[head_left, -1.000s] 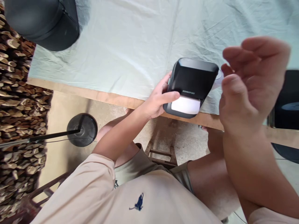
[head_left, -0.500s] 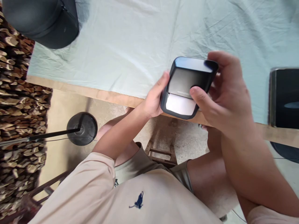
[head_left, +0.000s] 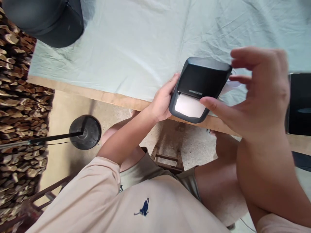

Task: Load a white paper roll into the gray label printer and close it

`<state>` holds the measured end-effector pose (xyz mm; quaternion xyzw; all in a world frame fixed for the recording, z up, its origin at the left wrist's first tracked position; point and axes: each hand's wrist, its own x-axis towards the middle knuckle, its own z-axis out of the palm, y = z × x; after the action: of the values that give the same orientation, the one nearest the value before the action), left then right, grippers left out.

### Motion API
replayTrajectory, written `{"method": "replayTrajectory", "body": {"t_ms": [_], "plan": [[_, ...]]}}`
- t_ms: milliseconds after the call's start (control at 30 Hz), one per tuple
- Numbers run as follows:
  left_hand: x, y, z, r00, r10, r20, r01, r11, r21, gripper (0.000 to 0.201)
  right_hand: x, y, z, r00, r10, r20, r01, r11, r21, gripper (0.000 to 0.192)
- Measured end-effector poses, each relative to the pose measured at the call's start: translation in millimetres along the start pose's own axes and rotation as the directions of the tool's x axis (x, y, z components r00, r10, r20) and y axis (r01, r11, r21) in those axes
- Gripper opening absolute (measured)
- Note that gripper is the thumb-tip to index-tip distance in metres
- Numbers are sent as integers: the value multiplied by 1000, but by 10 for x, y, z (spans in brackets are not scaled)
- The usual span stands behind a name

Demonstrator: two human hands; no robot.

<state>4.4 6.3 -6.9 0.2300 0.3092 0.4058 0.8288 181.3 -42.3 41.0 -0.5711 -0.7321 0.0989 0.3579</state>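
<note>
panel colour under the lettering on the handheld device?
White or near-white: the panel on the dark device. Shows best in the head view.

The one word that can be read is NIIMBOT, in small pale capitals, and this lettering [head_left: 195, 92] stands on the black handheld device [head_left: 206, 76], along the lower edge of its dark upper face, just above the white panel [head_left: 187, 105]. The line slopes down slightly to the right, and a few further characters follow the name, too small and blurred to make out. On the chest of the beige shirt [head_left: 104, 207] sits a dark blue emblem [head_left: 143, 207], whose brand cannot be told. A small dark mark [head_left: 121, 188] on the olive shorts [head_left: 148, 168] is too slight to read
</note>
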Motion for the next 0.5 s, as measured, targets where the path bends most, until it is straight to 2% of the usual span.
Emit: {"method": "replayTrajectory", "body": {"t_ms": [67, 167, 233, 267, 333, 400, 500], "plan": [[-15, 1, -3, 999, -29, 44, 28, 1000, 10, 36, 14, -20, 0, 988, -31, -154, 28, 999, -25, 61], [-34, -12, -29, 984, -3, 178, -13, 996, 92, 32, 34, -30, 39, 940, 23, -340, 45, 981, 190, 34], [-35, -25, -51, 971, 18, 237, -52, 989, 138, 31, 44, -24, 58, 920, 51, -390, 73, 953, 295, 27], [-32, -30, -60, 968, 23, 251, -62, 987, 150, 32, 47, -22, 57, 917, 44, -396, 74, 958, 277, 25], [-25, -37, -71, 963, 24, 267, -71, 983, 167, 34, 47, -23, 33, 945, -10, -328, 53, 991, 122, 19], [-20, -39, -75, 961, 20, 276, -80, 975, 208, 37, 40, -33, -7, 984, -47, -172, 36, 997, -64, 12], [-19, -40, -86, 951, 9, 308, -103, 951, 291, 41, 22, -51, -50, 998, -31, 45, 42, 964, -263, 13]]}}
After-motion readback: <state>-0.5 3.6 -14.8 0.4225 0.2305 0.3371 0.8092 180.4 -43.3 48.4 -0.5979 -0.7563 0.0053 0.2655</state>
